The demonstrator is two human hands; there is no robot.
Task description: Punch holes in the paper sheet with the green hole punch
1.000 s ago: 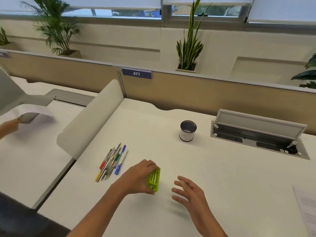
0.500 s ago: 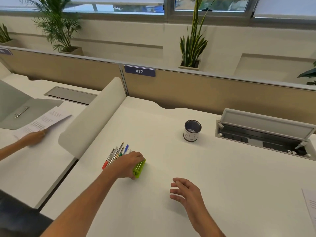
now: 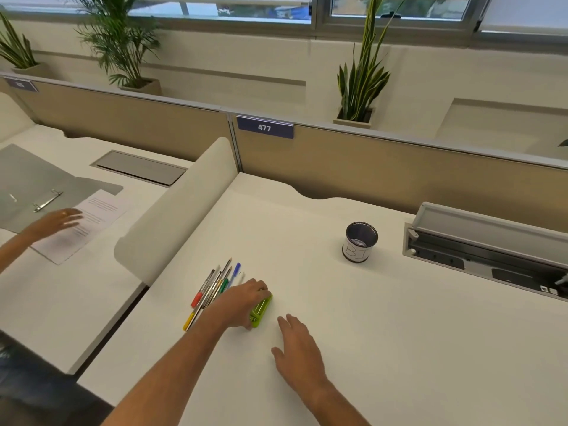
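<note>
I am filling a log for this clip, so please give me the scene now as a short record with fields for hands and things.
left hand: grips the punch, which lies on the desk
right hand: open, fingers spread, right of the punch, holds nothing
pens: loose bundle, left of the punch
cup: upright, farther back, to the right
paper: on the next desk, beside an open binder, another person's hand at it
</note>
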